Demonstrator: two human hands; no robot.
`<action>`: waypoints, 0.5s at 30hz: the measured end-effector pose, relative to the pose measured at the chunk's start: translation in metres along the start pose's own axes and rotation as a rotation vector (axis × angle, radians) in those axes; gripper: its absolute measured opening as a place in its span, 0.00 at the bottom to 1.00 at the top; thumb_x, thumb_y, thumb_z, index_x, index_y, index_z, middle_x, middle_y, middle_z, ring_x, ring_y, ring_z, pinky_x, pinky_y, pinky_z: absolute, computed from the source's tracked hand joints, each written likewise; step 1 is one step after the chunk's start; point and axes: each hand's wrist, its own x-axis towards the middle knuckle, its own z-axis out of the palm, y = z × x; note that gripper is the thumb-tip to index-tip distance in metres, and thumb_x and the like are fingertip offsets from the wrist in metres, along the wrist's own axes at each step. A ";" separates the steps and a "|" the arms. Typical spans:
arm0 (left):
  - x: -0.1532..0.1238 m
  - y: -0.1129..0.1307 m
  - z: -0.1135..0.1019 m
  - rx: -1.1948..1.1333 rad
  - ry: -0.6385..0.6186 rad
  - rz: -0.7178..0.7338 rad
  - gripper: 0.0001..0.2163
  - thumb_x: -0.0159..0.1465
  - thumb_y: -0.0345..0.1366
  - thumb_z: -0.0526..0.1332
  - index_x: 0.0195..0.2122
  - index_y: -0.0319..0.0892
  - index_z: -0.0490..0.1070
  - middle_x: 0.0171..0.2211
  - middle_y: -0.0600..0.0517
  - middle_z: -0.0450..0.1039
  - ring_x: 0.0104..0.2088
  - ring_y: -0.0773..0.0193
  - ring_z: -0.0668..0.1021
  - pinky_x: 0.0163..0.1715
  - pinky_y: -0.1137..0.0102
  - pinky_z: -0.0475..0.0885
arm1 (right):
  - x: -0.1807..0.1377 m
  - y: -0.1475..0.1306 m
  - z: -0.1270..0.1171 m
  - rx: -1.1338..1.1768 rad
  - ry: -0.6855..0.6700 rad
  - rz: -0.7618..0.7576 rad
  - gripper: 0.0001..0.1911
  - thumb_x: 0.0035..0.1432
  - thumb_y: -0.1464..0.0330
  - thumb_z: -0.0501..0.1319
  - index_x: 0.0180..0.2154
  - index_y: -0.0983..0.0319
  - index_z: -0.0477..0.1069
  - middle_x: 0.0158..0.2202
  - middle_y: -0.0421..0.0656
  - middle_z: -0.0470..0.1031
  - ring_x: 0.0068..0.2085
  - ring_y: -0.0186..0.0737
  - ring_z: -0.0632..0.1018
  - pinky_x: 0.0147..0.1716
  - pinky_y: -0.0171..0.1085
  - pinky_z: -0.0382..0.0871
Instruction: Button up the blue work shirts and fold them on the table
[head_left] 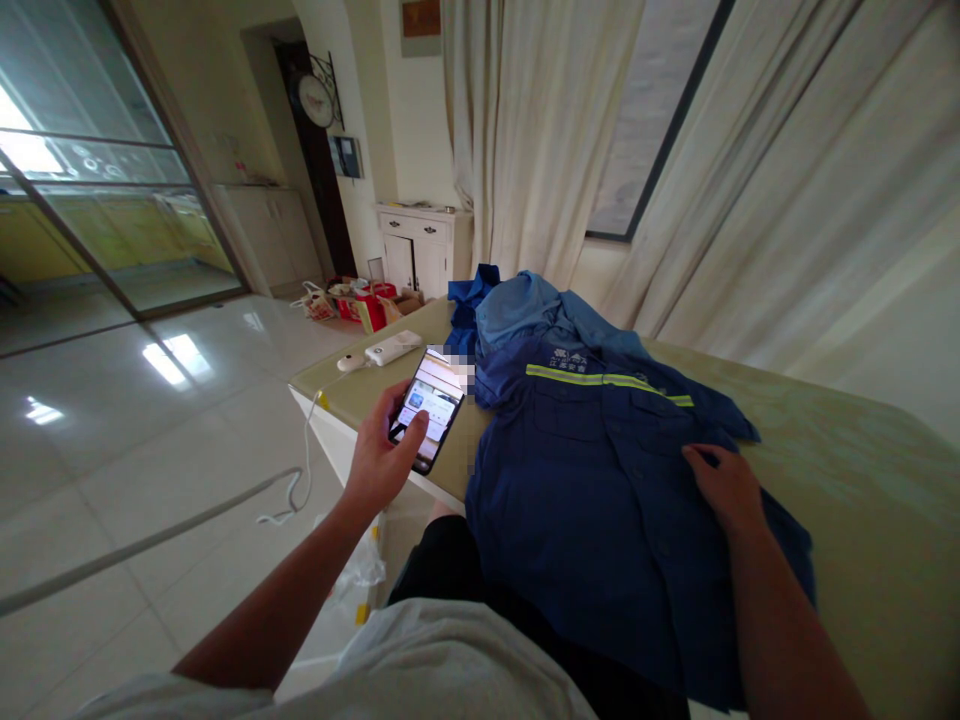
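**Two hands divided: phone drop risk**

Left hand (379, 465) has its grip closed round a phone (429, 405), held just left of the shirt (592, 480), above the table (862, 480) edge. Right hand (724, 485) lies flat, fingers apart, on the shirt. Judgement: one-handed thumb-scrolling could loosen the hold and drop the phone.

My left hand (379, 455) is curled in a grip, thumb bent across the front. My right hand (724, 485) lies flat, palm down, fingers extended.

Pale grey T-shirt (420, 665), black trousers (457, 565)
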 end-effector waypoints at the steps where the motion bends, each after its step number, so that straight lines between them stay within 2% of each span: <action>1: 0.000 0.000 0.000 0.004 -0.002 -0.003 0.23 0.67 0.46 0.63 0.59 0.41 0.69 0.51 0.44 0.78 0.46 0.54 0.80 0.48 0.62 0.75 | 0.000 0.000 0.000 0.002 0.000 0.001 0.21 0.54 0.53 0.59 0.37 0.62 0.80 0.39 0.54 0.79 0.44 0.57 0.77 0.46 0.52 0.71; 15: -0.001 0.001 0.003 0.056 0.010 -0.028 0.26 0.61 0.45 0.70 0.58 0.41 0.70 0.48 0.46 0.79 0.44 0.55 0.81 0.45 0.63 0.75 | -0.001 -0.004 -0.003 0.003 -0.030 0.039 0.23 0.54 0.53 0.59 0.41 0.63 0.80 0.43 0.56 0.78 0.48 0.61 0.76 0.49 0.54 0.69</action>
